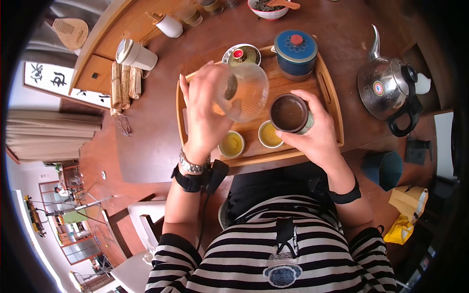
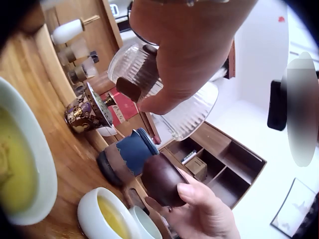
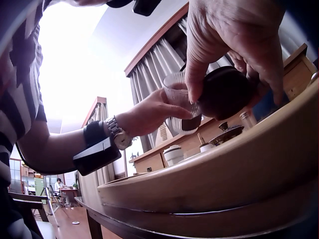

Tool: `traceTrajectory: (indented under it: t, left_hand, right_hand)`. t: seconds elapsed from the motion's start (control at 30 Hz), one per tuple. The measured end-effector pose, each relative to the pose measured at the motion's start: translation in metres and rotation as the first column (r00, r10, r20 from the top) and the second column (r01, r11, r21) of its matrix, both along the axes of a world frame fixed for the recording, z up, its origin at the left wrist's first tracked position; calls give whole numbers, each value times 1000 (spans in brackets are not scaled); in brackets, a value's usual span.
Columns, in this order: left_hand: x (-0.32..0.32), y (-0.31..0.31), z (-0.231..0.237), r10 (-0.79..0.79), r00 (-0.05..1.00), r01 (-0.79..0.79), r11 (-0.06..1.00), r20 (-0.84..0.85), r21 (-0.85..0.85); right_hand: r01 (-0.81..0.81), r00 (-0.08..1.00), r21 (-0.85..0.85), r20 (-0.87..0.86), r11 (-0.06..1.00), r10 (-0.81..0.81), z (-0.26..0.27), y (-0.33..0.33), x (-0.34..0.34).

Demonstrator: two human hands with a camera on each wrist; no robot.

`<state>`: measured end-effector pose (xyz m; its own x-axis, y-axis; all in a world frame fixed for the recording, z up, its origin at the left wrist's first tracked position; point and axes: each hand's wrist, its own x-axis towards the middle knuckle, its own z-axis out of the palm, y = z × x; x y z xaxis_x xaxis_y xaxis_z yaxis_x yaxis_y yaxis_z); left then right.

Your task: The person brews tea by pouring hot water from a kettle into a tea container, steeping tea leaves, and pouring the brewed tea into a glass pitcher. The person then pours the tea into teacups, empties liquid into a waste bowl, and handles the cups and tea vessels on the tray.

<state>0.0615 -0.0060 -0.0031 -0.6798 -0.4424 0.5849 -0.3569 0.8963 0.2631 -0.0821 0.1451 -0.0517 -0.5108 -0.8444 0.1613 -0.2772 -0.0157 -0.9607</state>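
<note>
My left hand (image 1: 201,110) grips a clear ribbed glass vessel (image 1: 253,90), with brown pieces at its side under the fingers in the left wrist view. It is held over the wooden tray (image 1: 278,158). My right hand (image 1: 318,131) holds a dark brown cup (image 1: 288,113), thumb and fingers on opposite sides; the cup leans in the left wrist view. Two white cups of yellow tea, a left one (image 1: 231,144) and a right one (image 1: 269,134), stand on the tray below the hands. A pale green cup (image 2: 145,222) is partly hidden behind the right one.
On the tray's far side stand a blue lidded pot (image 1: 296,53) and a patterned lidded bowl (image 2: 85,113). A steel kettle (image 1: 386,88) is at the right. Beyond are a bowl of dry leaves (image 1: 266,10) and a white holder (image 1: 170,26). Bundled rolls (image 1: 125,85) lie left.
</note>
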Motion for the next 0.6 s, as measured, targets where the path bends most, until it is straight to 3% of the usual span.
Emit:
traceTrajectory:
  t: [0.07, 0.13, 0.17, 0.23, 0.27, 0.3, 0.4, 0.47, 0.53, 0.6]
  left_hand:
    - [8, -10, -11, 54, 997, -48, 991, -49, 124]
    - [11, -24, -21, 123, 947, 62, 837, -298, 543]
    - [15, -33, -29, 120, 911, 168, 767, -395, 620]
    - [20, -42, -39, 179, 872, 216, 694, -456, 687]
    - [22, -44, -42, 213, 842, 275, 623, -496, 733]
    - [23, -45, -44, 240, 850, 241, 616, -470, 750]
    - [25, -50, -53, 349, 805, 248, 536, -479, 807]
    - [26, -52, -56, 373, 805, 210, 547, -461, 810]
    - [27, -53, -57, 384, 782, 294, 467, -490, 834]
    - [29, -55, -61, 398, 775, 291, 467, -492, 835]
  right_hand:
    - [24, 1000, -15, -4, 1000, -24, 3, 6, -6]
    - [54, 997, -37, 51, 998, -52, 6, 11, -10]
    - [62, 998, 10, 18, 998, -62, 10, 14, -13]
    - [54, 998, 67, -37, 996, -52, 14, 22, -19]
    - [78, 986, 105, -157, 991, -61, 14, 25, -23]
    - [106, 959, 136, -276, 985, -65, 14, 28, -25]
    - [104, 940, 176, -339, 979, -39, 16, 34, -25]
    - [91, 932, 200, -363, 976, -13, 18, 35, -24]
    - [121, 859, 225, -512, 967, 12, 22, 34, -22]
    - [107, 859, 280, -509, 954, 53, 28, 33, -19]
